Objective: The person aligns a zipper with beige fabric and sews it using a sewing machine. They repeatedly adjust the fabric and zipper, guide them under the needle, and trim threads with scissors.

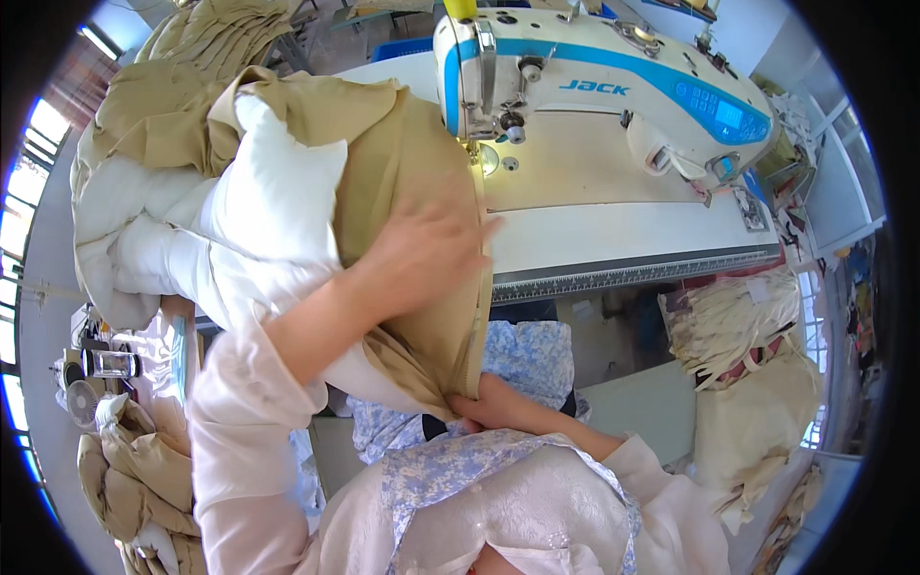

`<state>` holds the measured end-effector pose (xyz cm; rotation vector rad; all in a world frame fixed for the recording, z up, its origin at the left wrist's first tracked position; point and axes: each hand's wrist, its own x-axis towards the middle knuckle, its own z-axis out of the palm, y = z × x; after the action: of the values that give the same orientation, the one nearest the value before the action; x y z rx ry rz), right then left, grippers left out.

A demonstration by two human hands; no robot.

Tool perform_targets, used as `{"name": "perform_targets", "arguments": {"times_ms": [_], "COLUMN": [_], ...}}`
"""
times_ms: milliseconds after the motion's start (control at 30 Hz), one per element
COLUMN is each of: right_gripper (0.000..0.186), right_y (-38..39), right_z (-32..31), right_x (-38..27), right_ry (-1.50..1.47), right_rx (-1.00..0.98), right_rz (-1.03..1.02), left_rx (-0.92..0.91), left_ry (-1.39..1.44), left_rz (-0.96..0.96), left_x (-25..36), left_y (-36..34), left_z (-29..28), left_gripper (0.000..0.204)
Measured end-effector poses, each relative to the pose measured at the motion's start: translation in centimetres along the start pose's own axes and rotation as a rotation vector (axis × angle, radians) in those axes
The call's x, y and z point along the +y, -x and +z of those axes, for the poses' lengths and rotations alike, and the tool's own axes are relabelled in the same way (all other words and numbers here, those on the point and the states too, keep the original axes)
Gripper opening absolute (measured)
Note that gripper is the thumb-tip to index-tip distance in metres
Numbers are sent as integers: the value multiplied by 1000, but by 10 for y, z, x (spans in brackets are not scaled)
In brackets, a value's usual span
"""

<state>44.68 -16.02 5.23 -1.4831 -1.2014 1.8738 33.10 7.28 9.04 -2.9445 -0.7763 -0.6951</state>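
Note:
A khaki padded garment [431,331] with white filling panels [273,182] spreads over the left of the sewing table. Its right edge, with what looks like a zipper tape along it, runs up to the needle area of the white and blue sewing machine [613,81]. My left hand [422,254], slightly blurred, lies on the khaki cloth with its fingers stretched toward that edge. Close to my body, my right hand [491,402] pinches the lower corner of the garment beside the zipper tape.
A ruler strip [632,273] lines the table's front edge. Bundled cream fabric pieces [733,321] hang at the right. More khaki garments [144,470] lie at the lower left, near a small fan [82,404]. Blue flowered cloth [532,359] covers my lap.

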Motion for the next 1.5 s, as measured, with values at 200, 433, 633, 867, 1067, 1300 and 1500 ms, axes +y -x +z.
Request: {"name": "perform_targets", "arguments": {"times_ms": [200, 433, 633, 867, 1067, 1300, 1500], "right_gripper": [35, 22, 13, 30, 42, 52, 48], "right_y": [11, 38, 31, 21, 2, 19, 9], "right_z": [-14, -25, -52, -87, -66, -73, -82], "right_x": [23, 44, -7, -20, -1, 14, 45], "right_ry": [-283, 33, 343, 145, 547, 710, 636], "right_rx": [-12, 408, 352, 287, 749, 845, 1018], "right_rz": [-85, -583, -1049, -661, -442, -96, -310], "left_rx": [-166, -72, -182, -93, -120, -91, -69], "left_ry": [-55, -17, 31, 100, 90, 177, 193], "left_rz": [-215, 110, 67, 28, 65, 33, 48], "left_x": [-37, 54, 64, 63, 57, 57, 58], "left_y": [45, -1, -10, -9, -11, -15, -16], "left_z": [-26, -68, -7, -1, -1, -1, -4], "left_gripper": [47, 38, 41, 42, 35, 26, 26]}}
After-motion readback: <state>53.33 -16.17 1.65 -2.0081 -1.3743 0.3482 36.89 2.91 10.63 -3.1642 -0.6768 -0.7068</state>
